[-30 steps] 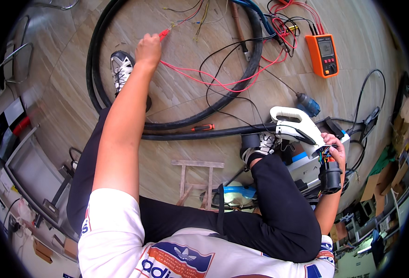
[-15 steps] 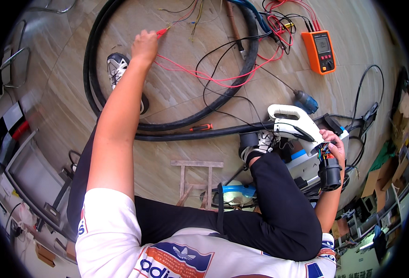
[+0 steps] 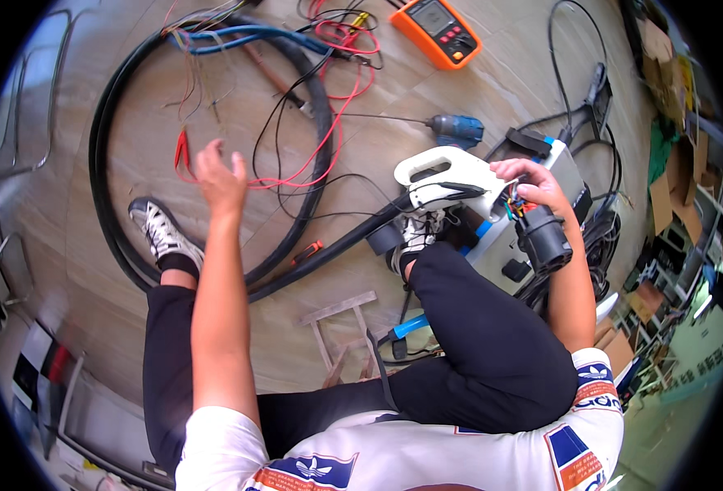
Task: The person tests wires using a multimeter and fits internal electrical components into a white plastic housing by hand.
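The big black cable loop [image 3: 99,147] lies on the floor [image 3: 361,262], with the white handle [image 3: 451,176] held up to its right and the orange meter [image 3: 437,31] to its upper right, face up, perhaps so its screen is easy to read. Right of the loop, the right hand [image 3: 546,188] bends its fingers snugly on the handle's end, maybe so the black round plug [image 3: 544,241] and coloured wires [image 3: 515,203] show. Over the loop's inside, the left hand [image 3: 221,182] has its fingers spread, with nothing seen in them, near the little red clip [image 3: 182,150].

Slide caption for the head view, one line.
Right hand holds a white connector handle; left hand, open, near a red clip.
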Demonstrator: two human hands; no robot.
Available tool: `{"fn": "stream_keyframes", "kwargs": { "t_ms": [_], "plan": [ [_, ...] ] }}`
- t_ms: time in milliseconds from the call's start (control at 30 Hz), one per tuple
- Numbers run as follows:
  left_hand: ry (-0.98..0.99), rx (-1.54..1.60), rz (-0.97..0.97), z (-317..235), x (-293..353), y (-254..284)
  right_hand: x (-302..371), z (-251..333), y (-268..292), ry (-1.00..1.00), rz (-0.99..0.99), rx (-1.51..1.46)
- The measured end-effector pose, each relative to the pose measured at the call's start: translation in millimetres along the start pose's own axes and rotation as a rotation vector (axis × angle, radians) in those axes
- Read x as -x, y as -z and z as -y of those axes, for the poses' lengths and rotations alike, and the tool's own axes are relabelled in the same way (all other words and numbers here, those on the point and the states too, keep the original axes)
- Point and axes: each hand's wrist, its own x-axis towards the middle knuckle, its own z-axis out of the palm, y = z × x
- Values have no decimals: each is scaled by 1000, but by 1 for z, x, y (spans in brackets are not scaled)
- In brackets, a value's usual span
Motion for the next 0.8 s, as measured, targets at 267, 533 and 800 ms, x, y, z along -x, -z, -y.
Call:
{"fn": "stream_keyframes", "kwargs": {
  "t_ms": [267,533,800],
  "plan": [
    [-691,172,484,-248,-5,-82,2,-3,6,-25,72,-86],
    [-793,-362,724,-337,-64,-134,4,-21,11,-40,82,-252],
    [-610,5,725,-334,-68,-130,4,-17,8,-23,95,-240]
  ]
}}
